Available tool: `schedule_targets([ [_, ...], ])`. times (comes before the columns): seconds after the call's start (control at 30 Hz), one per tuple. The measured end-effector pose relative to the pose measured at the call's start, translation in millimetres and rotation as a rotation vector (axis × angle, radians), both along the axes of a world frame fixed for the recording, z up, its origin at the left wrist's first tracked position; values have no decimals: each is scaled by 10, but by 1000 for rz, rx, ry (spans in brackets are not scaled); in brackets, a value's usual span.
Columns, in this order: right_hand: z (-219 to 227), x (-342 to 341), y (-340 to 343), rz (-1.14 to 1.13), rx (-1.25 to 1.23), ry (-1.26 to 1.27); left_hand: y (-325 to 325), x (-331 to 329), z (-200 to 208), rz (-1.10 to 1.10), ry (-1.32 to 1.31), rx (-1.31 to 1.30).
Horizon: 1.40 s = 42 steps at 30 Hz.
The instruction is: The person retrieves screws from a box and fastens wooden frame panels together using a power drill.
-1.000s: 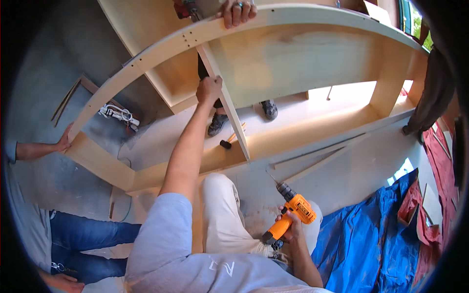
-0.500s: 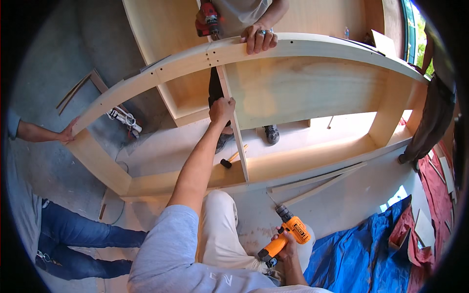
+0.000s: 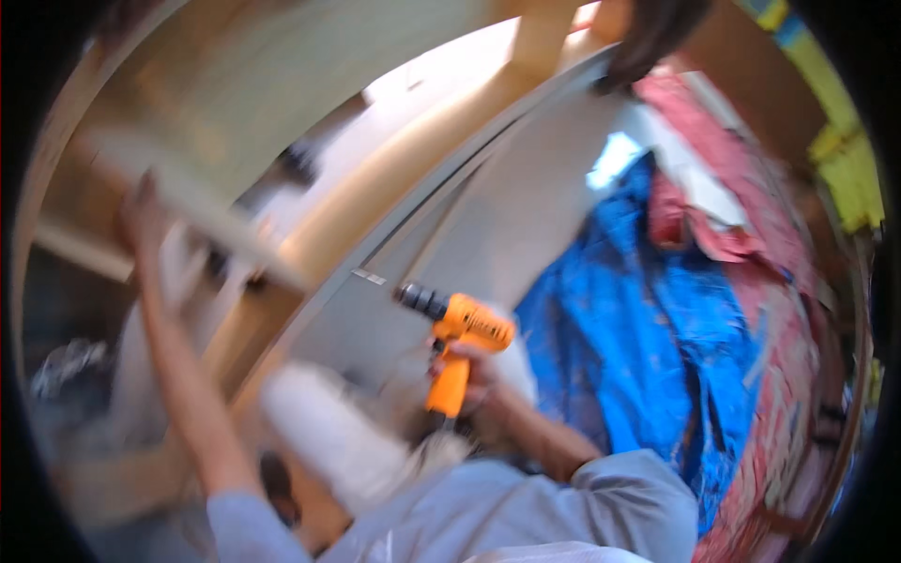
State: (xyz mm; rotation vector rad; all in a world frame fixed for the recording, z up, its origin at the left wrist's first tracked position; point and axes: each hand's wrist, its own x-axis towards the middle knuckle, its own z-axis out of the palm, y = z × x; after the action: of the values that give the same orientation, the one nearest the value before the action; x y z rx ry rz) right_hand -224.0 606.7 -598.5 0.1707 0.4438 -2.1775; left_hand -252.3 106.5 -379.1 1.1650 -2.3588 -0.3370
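My right hand (image 3: 481, 373) is closed round the grip of an orange cordless drill (image 3: 477, 321). The drill's black chuck points up and to the left, above my pale trouser leg. My left arm stretches up to the far left, where my left hand (image 3: 143, 214) is at a narrow wooden divider board (image 3: 211, 223), its fingers blurred but still closed at the edge. The divider stands inside a large pale wooden frame (image 3: 371, 192). Motion smears the left side of the picture.
Thin wood strips (image 3: 449, 220) lie on the grey floor (image 3: 507, 225) along the frame. To the right spread a crumpled blue tarp (image 3: 610, 300) and red sheeting (image 3: 784, 375). Another person's dark trouser leg (image 3: 652, 38) shows at the top.
The view has swung right, so the frame and my left hand sit farther left. The drill has tilted more upright in my right hand. The left-side person and the far-side hand have left view.
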Motion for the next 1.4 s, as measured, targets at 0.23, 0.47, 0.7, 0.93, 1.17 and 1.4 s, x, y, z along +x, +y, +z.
schedule_targets([
  [0.23, 2256, -1316, 501, -633, -168, 836, 980, 14, 168, 23, -30, -108],
  [0.47, 3469, -1425, 322, -733, 323, 681, 893, 138, 332, -81, 13, 170],
  [0.7, 3610, -969, 413, -526, 806, 379, 1563, 517, 392, -496, -513, 870],
  [0.93, 4431, -859, 612, -338, 912, 398, 2656, 371, 639, -791, -743, 1802],
  [1.17, 4518, -1479, 1317, -298, 968, 493, 3670, -1423, 1560, -864, -481, 1338],
  [1.4, 4584, -2112, 2301, -50, 1127, 486, 3739, -3249, 2327, -599, -76, 619],
])
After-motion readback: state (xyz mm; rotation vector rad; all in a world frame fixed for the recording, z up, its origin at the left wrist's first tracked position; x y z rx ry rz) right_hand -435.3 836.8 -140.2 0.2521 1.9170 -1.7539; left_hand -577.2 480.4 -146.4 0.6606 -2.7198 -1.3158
